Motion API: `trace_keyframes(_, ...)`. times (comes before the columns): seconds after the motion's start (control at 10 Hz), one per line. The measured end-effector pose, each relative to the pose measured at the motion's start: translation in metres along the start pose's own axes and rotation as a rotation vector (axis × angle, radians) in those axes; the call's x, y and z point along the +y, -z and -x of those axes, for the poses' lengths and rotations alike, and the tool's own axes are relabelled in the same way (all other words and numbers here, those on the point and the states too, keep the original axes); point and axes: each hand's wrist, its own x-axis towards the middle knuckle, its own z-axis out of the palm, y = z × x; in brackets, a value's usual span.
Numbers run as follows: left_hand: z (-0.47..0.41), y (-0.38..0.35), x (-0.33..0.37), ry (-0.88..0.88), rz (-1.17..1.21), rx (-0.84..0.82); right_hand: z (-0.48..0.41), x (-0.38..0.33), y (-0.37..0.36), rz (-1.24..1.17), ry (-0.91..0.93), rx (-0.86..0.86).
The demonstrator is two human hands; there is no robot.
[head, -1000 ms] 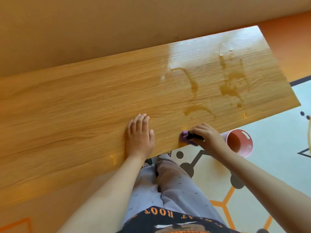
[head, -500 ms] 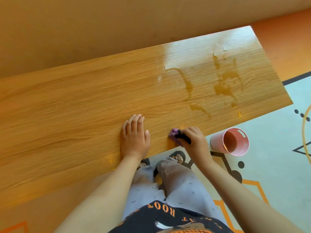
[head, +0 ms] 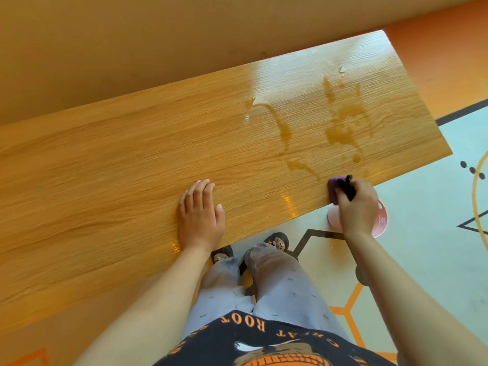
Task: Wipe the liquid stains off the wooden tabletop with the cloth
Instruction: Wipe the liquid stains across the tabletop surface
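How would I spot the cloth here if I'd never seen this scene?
Start at the long wooden tabletop and follow its near edge rightward to the right hand. The cloth is the small wad its fingers grip there: purple, unlike the pink cup below.

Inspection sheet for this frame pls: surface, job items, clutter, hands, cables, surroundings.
Surface: wooden tabletop, glossy, glare far right.
Job's things: brown liquid stains unwiped on right half; purple cloth at near right edge.
Clutter: nothing seen.
Hands: left hand flat on tabletop; right hand grips cloth.
Cables: nothing seen.
Surroundings: pink cup on patterned floor, partly behind right hand; wall behind table.
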Motion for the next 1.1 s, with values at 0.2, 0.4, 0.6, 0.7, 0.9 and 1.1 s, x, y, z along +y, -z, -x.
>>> trace_keyframes(0.2, 0.000, 0.000, 0.000, 0.004, -0.005, -0.012, 0.071, -0.077, -0.039, -0.078, 0.368, -0.226)
trace_keyframes(0.4, 0.000, -0.001, -0.001, 0.001, 0.001, -0.002, 0.051, -0.070, -0.034, -0.155, 0.411, -0.356)
trace_keyframes(0.6, 0.000, -0.001, -0.001, -0.008, 0.018, 0.014, -0.038, -0.014, -0.001, -0.078, 0.073, -0.107)
trace_keyframes(0.7, 0.001, 0.000, -0.001, -0.011, 0.013, 0.014, -0.051, -0.010, -0.004, -0.124, -0.161, 0.000)
trace_keyframes(0.9, 0.000, 0.001, 0.000, -0.009, 0.015, 0.007, 0.004, -0.076, -0.043, -0.157, 0.008, -0.068)
trace_keyframes(1.1, 0.000, 0.003, 0.001, -0.005, 0.003, -0.009, 0.036, -0.114, -0.055, -0.216, 0.210, -0.284)
